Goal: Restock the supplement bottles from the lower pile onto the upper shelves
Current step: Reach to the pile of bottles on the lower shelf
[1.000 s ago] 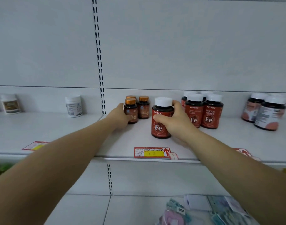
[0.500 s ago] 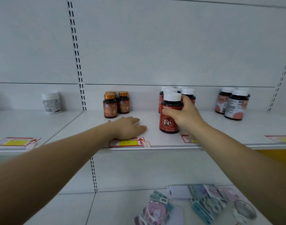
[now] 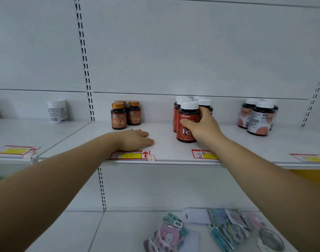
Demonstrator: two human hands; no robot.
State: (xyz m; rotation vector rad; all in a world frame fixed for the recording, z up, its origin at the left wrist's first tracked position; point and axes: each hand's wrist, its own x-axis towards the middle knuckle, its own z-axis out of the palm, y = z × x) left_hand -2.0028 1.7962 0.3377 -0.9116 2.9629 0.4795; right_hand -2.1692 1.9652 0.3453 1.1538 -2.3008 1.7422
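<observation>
Head view: the right hand grips the red Fe bottle, which stands upright on the upper shelf near its front edge, right in front of the matching white-capped bottles (contact between them cannot be told). Any release therefore draws the hand back toward the front edge. The left hand lies flat, fingers straight, holding nothing, left of the bottle.

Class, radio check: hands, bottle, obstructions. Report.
Right hand grips Fe bottle, standing on shelf before its row. Left hand flat on shelf, empty. Nothing in the way.
</observation>
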